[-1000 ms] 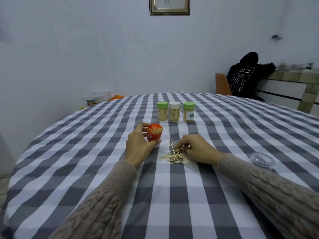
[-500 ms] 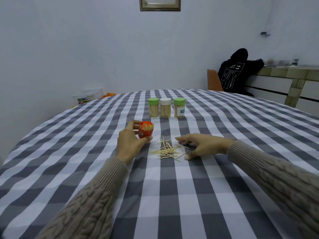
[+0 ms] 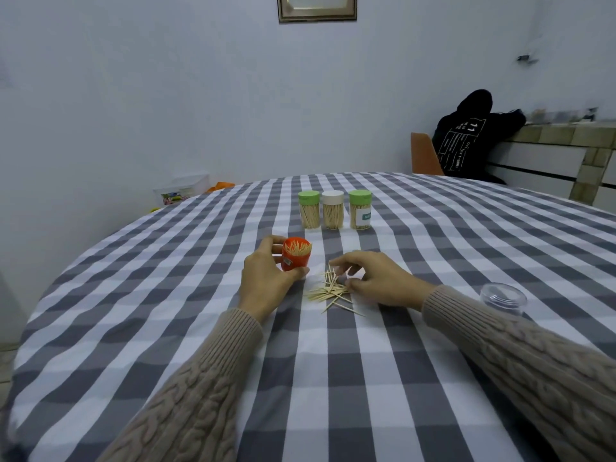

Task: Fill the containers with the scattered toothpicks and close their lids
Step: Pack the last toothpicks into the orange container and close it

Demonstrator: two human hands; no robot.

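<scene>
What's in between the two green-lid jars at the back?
A white-lidded jar full of toothpicks stands between the two green-lidded jars, seen in the head view.

- Right hand (image 3: 376,281): fingertips curled down over toothpick pile (image 3: 330,290); whether any stick is pinched cannot be told.
- Orange container (image 3: 296,255): near side covered by left hand (image 3: 266,278).
- Label on right green-lidded jar (image 3: 360,210): print too small to read.
- Picture frame (image 3: 316,8): cut off by top edge.
</scene>
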